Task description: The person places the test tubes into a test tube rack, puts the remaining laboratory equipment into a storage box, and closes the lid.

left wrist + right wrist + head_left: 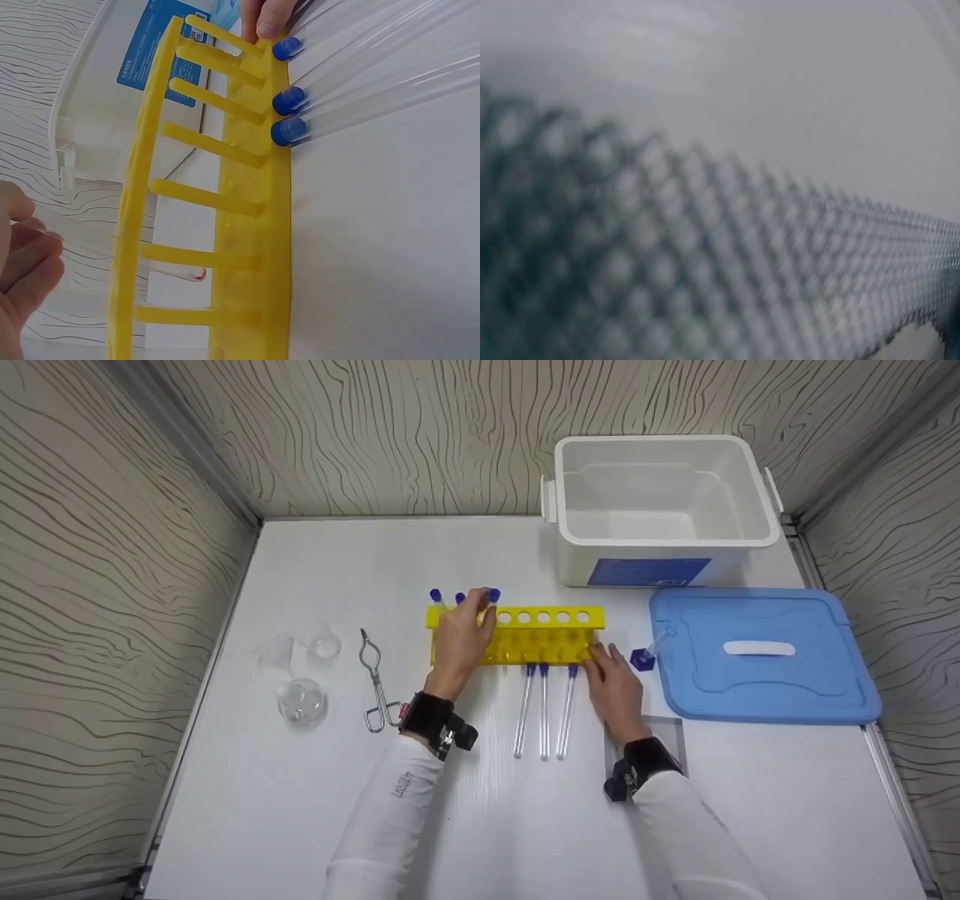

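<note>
Yellow test-tube rack (525,641) stands mid-table on a white tabletop (285,795), enclosed by pale walls (420,442) printed with wavy dark lines. Behind it to the right, a white storage bin (667,543) carries a blue label (649,572) whose small print cannot be read; lettering on the left sleeve (386,810) is too indistinct to make out. Left hand (461,641) pinches a blue-capped test tube (493,595) over the rack's left part, its rounded end below the top plate. Right hand (617,686) has fingertips against the rack's right end; whether they grip it, I cannot tell.
</note>
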`<action>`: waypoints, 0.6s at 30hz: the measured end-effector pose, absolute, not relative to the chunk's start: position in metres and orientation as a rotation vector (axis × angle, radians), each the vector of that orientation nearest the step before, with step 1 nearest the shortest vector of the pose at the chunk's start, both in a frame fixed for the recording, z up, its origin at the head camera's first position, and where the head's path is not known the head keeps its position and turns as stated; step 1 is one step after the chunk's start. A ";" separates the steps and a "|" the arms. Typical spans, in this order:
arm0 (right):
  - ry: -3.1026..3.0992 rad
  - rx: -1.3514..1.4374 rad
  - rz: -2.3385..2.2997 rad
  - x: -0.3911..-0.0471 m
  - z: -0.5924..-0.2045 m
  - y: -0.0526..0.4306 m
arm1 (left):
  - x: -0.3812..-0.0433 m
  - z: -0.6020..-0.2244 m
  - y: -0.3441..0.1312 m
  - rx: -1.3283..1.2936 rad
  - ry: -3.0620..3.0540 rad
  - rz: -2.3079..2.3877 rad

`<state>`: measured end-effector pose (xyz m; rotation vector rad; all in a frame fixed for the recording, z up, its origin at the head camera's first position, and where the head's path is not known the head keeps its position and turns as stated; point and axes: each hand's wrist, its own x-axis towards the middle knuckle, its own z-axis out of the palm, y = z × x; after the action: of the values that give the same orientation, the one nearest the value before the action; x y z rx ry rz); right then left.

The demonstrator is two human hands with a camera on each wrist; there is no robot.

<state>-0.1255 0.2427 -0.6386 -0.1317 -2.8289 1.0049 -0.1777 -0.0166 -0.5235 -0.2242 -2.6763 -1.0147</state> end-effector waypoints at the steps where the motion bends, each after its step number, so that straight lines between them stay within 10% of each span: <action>1: -2.832 -0.131 1.003 -0.126 -0.639 0.243 | -0.178 -0.524 -0.016 -0.216 -2.683 -1.009; 18: -2.880 -0.160 0.995 -0.125 -0.637 0.243 | -0.177 -0.534 -0.019 -0.152 -2.684 -1.077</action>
<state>-0.1250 0.2431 -0.6366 -0.1601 -2.8799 0.9953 -0.1771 -0.0186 -0.5336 -0.1520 -2.6843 -1.0768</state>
